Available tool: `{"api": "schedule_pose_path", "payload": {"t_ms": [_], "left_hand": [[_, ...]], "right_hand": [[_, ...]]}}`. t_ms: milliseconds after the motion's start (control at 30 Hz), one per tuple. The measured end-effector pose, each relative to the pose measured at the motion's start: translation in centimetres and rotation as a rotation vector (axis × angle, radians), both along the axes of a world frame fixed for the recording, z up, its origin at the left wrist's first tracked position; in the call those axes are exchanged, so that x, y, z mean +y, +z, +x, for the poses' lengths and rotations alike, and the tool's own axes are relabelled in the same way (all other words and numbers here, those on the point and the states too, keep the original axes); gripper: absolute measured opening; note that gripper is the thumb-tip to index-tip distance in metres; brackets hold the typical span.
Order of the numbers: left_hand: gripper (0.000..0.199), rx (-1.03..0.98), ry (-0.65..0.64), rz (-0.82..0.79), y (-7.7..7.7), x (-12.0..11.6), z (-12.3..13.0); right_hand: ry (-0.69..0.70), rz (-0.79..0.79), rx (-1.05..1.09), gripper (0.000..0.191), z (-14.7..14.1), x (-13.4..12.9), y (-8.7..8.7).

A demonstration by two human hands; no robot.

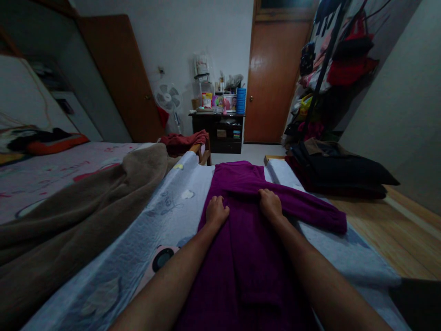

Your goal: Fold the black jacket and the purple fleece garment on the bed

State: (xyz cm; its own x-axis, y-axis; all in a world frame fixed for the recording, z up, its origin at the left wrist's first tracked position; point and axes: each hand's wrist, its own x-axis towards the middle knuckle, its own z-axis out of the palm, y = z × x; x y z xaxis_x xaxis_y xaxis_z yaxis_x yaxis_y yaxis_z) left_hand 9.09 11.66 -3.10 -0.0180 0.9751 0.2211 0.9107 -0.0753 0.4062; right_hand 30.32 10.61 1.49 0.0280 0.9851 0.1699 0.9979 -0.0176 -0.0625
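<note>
A purple long-sleeved garment (248,248) lies spread lengthwise on a light blue patterned sheet. One sleeve is laid inward down its middle, cuff toward me; the other sticks out to the right past the garment's side. My left hand (217,211) is closed on the fabric near the left edge, fingers curled. On the right, my right hand (270,203) grips the cloth where the outstretched sleeve leaves the body. The fingertips of both hands are partly hidden. Beside my left forearm lies a pinkish flat object (156,266) with a black round part, partly covered by the arm.
A brown blanket (113,197) runs along the left. Folded dark clothes (337,165) are stacked at the right on a wooden surface (389,220). Farther back stand a dark cabinet (225,145), a fan (168,97) and a wooden door (275,78). Bags (351,64) hang at right.
</note>
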Motion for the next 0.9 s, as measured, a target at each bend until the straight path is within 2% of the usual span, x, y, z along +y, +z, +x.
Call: {"api": "schedule_pose_path", "payload": {"t_ms": [200,333,433,500,633,700,800,900], "left_hand": [[0.023,-0.104,-0.037,-0.079,1.7,1.4,-0.8],[0.035,-0.137,-0.107,-0.108,0.9,1.3,-0.8],[0.045,-0.104,-0.132,-0.108,0.0,0.8,-0.4],[0.049,-0.029,-0.124,-0.097,-0.3,0.4,0.0],[0.047,0.134,-0.090,-0.038,-0.2,-0.5,0.4],[0.045,0.144,-0.095,0.005,-0.2,-0.6,0.4],[0.047,0.108,-0.145,0.000,-0.7,-0.4,0.4],[0.053,0.087,-0.169,-0.029,-1.4,-0.1,0.4]], "right_hand": [[-0.031,0.002,-0.003,0.038,0.2,0.1,0.1],[-0.087,-0.039,-0.020,0.036,-0.5,0.0,-0.1],[-0.123,0.002,-0.014,0.033,-2.4,0.1,0.1],[-0.039,0.044,0.024,0.036,-4.4,0.4,0.3],[0.256,0.026,0.139,0.043,-8.3,1.6,-0.4],[0.302,0.010,0.188,0.041,-9.4,2.5,-1.2],[0.233,-0.013,0.268,0.036,-9.6,3.9,-2.2],[0.114,-0.052,0.340,0.033,-8.8,5.6,-2.1]]}}
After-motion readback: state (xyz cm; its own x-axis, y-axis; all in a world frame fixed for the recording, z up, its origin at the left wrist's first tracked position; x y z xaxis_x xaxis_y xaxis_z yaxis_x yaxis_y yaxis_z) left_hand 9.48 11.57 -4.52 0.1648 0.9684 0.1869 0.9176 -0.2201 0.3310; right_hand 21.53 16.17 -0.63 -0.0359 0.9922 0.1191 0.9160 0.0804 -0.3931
